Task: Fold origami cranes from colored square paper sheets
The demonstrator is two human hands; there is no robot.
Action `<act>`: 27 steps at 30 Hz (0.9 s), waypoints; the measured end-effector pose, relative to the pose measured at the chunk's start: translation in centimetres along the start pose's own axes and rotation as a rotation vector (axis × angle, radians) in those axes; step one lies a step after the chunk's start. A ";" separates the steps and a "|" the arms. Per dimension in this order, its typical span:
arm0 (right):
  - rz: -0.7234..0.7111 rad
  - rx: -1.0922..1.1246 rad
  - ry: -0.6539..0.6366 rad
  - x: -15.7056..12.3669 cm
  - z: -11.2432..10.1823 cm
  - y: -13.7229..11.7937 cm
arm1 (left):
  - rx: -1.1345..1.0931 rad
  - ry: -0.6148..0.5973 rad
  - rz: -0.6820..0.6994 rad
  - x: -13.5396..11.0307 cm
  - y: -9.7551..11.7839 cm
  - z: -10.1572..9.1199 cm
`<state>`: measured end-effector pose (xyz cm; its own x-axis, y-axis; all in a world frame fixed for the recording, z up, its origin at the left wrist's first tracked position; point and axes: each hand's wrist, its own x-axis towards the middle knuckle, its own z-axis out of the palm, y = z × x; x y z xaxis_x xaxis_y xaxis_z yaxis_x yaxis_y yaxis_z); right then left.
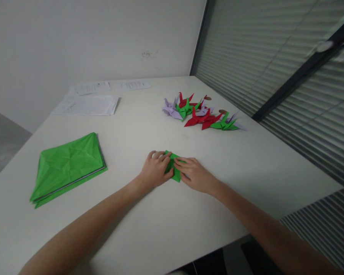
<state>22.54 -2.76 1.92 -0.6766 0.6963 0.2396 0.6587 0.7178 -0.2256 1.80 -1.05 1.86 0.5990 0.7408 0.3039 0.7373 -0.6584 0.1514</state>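
**Desk:** Where was the folded piece in relation to the hands?

**Photographer:** The small green folded paper [174, 165] lay flat on the white table [160, 221], near the middle and a little towards the near edge. It sat directly between the two hands and was partly covered by both. The left hand [155, 170] came in from the left, its fingers bent over the paper's left and far edges and its thumb against the near side. The right hand [197, 176] met it from the right, palm down, with outstretched fingertips resting on the paper's right half.

**Desk:** Was either hand gripping it?

**Photographer:** The right hand was spread flat and pressing, not clasping. The left was curled over the fold, but I could not tell whether it pinched the paper or only held it down. The two hands nearly touched over the top of the piece.

**Desk:** What else was on the table?

**Photographer:** A stack of green sheets [70, 164], creased on top, lay to the left, well apart from the hands. Farther off and to the right was a cluster of paper cranes [199, 114] in red, green and lilac, lying close together. At the far left were some printed pages [87, 104], with more near the wall. Slatted blinds [275, 61] ran along the right side of the room.
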 end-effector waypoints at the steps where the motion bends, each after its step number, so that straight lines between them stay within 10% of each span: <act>1: 0.017 0.000 0.004 -0.4 0.0 -0.4 | 0.003 0.000 -0.002 0.0 0.0 0.0; 27: 0.137 -0.140 -0.001 -2.9 -0.3 -3.4 | -0.153 -0.101 0.088 -0.2 -2.9 -0.4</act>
<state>22.36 -7.20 2.30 -0.5780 0.7873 0.2148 0.7839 0.6088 -0.1220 -0.54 0.66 1.71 0.6929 0.6844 0.2271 0.6297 -0.7277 0.2718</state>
